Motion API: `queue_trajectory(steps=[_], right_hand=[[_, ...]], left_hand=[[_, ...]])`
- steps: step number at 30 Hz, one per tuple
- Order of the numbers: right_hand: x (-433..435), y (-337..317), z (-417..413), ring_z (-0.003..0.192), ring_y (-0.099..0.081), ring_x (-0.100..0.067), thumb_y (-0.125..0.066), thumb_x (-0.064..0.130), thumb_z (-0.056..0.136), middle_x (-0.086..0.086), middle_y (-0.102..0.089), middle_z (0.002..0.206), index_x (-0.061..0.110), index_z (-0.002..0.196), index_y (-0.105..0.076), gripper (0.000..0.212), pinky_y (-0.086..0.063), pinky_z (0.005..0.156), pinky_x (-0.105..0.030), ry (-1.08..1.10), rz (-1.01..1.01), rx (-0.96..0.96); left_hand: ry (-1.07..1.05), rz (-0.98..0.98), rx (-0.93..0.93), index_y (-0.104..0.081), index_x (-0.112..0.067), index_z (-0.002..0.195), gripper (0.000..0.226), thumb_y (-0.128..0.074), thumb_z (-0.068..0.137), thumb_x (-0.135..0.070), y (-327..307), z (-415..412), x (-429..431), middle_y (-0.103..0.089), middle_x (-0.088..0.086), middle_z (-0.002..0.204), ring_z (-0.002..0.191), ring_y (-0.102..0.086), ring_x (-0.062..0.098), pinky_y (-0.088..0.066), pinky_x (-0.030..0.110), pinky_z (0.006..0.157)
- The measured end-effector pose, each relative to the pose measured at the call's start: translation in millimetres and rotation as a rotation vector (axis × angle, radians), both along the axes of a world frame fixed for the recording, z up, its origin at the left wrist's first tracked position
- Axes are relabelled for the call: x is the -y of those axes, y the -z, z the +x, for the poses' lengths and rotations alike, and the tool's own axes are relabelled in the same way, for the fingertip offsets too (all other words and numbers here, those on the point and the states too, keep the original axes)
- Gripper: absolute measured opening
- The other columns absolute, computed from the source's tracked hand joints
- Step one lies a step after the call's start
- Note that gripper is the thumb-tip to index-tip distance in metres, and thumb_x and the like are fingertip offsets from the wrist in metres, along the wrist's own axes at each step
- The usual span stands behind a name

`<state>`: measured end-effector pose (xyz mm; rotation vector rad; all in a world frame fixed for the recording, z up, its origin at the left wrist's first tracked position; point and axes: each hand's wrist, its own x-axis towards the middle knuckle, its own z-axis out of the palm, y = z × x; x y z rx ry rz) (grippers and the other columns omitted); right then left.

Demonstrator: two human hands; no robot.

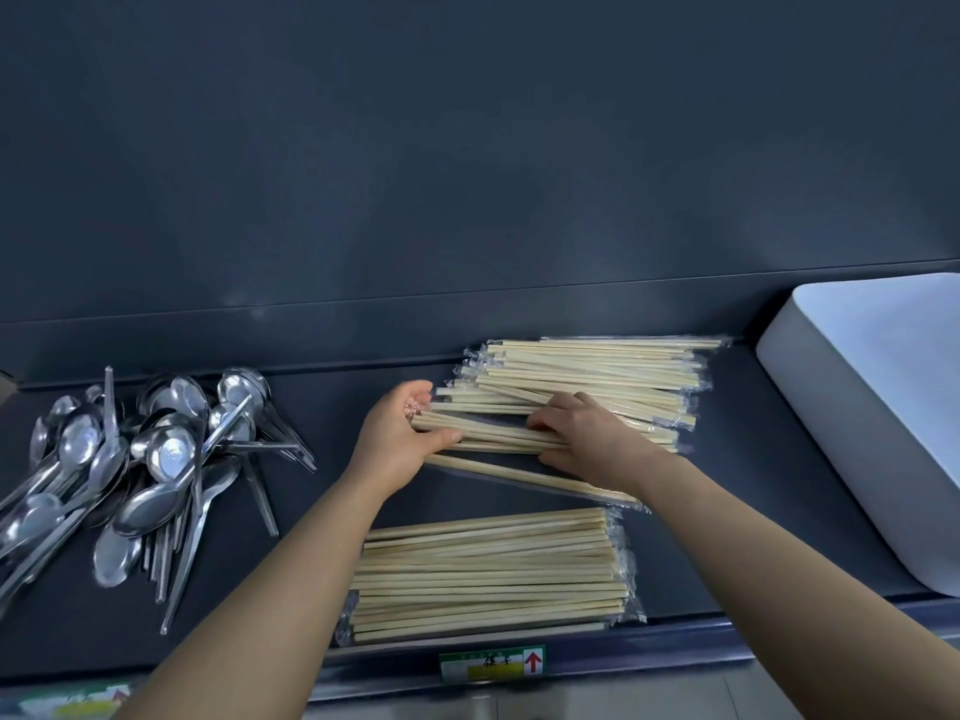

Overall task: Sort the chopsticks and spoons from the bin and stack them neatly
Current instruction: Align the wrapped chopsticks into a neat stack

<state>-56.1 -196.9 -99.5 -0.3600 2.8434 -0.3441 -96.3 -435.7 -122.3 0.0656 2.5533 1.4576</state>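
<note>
A green label [492, 663] with a red arrow fronts the dark counter [753, 459].

White bin [878, 407] partly beyond the right edge, spoon pile [166, 454] beyond the left, label print [491, 663] illegibly small.

Open lane left of centre
Bare counter [337, 402] runs between the spoon pile [156, 459], left, and the far stack [597, 371] and near stack [488, 579] of chopsticks (a white bin [872, 407] walls off the right).

A canteen serving counter [727, 537]: heaped metal spoons [150, 454], wrapped disposable chopsticks [488, 574], labelled slots.
</note>
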Motion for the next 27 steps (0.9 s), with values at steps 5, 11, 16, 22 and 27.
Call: queue_trajectory(steps=[5, 11, 16, 22, 27], right_hand=[[1.7, -0.6, 3.3, 0.114, -0.052, -0.025, -0.060, 0.032, 0.092, -0.006, -0.056, 0.125, 0.018, 0.130, -0.052, 0.042, -0.042, 0.096, -0.031, 0.063, 0.018, 0.044], [13.7, -6.5, 9.2, 0.108, -0.054, -0.019, -0.064, 0.035, 0.088, 0.002, -0.058, 0.119, 0.019, 0.122, -0.059, 0.038, -0.045, 0.093, -0.031, 0.024, -0.060, 0.137], [11.7, -7.4, 15.6, 0.104, -0.055, -0.018, -0.065, 0.033, 0.086, 0.004, -0.059, 0.116, 0.022, 0.118, -0.058, 0.034, -0.046, 0.089, -0.032, 0.042, 0.001, 0.134], [20.4, -3.5, 16.2, 0.112, -0.051, -0.027, -0.052, 0.034, 0.094, -0.007, -0.052, 0.121, 0.013, 0.113, -0.055, 0.028, -0.041, 0.092, -0.035, 0.008, 0.122, 0.104], [27.7, -2.8, 17.4, 0.113, -0.051, -0.026, -0.053, 0.032, 0.094, -0.007, -0.049, 0.124, 0.012, 0.119, -0.055, 0.032, -0.042, 0.095, -0.036, -0.046, 0.154, 0.098]], left_hand=[[0.102, -0.127, -0.015, -0.055, -0.027, 0.130, 0.068, -0.085, 0.070, -0.029, -3.7, 6.6, 12.7, -0.055, -0.008, 0.126, 0.110, -0.050, 0.008, -0.039, 0.024, 0.093], [0.310, -0.387, -0.036, -0.064, -0.034, 0.114, 0.054, -0.086, 0.065, -0.036, -1.6, 8.4, 16.9, -0.052, -0.012, 0.113, 0.112, -0.048, 0.011, -0.041, 0.030, 0.098], [0.301, -0.421, -0.083, -0.068, -0.023, 0.098, 0.033, -0.083, 0.071, -0.035, 0.2, 10.4, 16.1, -0.059, -0.009, 0.096, 0.094, -0.057, 0.014, -0.046, 0.030, 0.083], [0.226, -0.259, -0.020, -0.070, -0.023, 0.081, 0.017, -0.085, 0.071, -0.024, -16.8, 12.0, 20.0, -0.068, -0.007, 0.076, 0.069, -0.059, 0.009, -0.044, 0.023, 0.063], [0.140, -0.100, 0.000, -0.072, -0.022, 0.078, 0.019, -0.085, 0.069, -0.011, -21.5, 17.3, 25.3, -0.070, -0.005, 0.072, 0.066, -0.061, 0.009, -0.045, 0.023, 0.066]])
